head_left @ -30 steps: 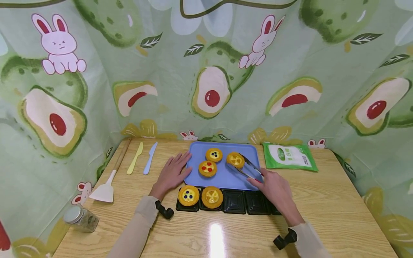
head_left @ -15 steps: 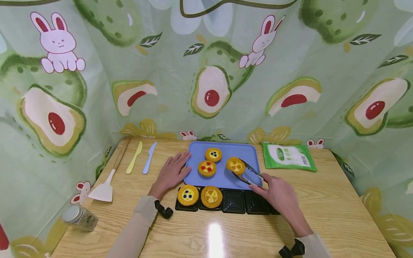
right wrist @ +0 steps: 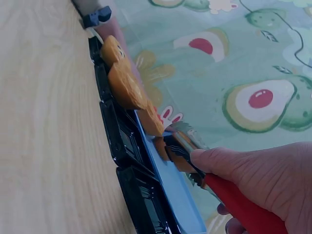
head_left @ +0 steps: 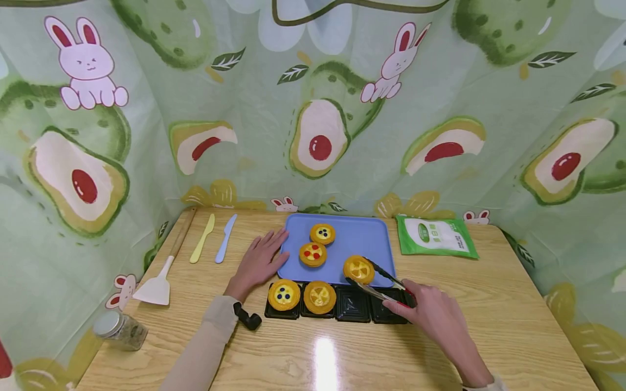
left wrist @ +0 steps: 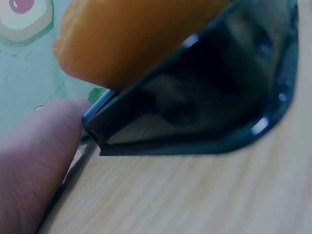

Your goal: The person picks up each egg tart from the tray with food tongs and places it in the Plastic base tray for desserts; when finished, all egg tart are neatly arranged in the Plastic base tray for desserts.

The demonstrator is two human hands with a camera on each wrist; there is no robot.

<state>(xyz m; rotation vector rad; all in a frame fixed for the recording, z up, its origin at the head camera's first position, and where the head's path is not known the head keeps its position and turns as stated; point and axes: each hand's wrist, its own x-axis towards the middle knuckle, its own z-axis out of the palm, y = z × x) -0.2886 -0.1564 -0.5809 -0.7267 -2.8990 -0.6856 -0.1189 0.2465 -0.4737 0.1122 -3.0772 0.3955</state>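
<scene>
My right hand (head_left: 437, 312) grips a pair of tongs (right wrist: 239, 204) by the red handle. Between the tips of the tongs is an egg tart (head_left: 358, 269) with orange wedges on top, over the front edge of the blue tray (head_left: 362, 231). My left hand (head_left: 258, 264) lies with straight fingers on the tray's left edge. Two tarts, one with dark berries (head_left: 323, 234) and one with red pieces (head_left: 313, 254), are on the tray. In front stands a row of black square cups (head_left: 353, 305); the two at left hold a berry tart (head_left: 284, 295) and an orange-wedge tart (head_left: 320, 297).
Left of the tray lie a yellow knife (head_left: 202, 239), a blue knife (head_left: 226, 239) and a white spatula (head_left: 155, 288) with a wooden handle. A glass jar (head_left: 122, 330) stands at the front left. To the right is a green-and-white packet (head_left: 436, 237).
My right hand has drawn the tongs and the orange-wedge tart toward me, from the middle of the tray to its front edge. My left hand stays at the tray's left edge.
</scene>
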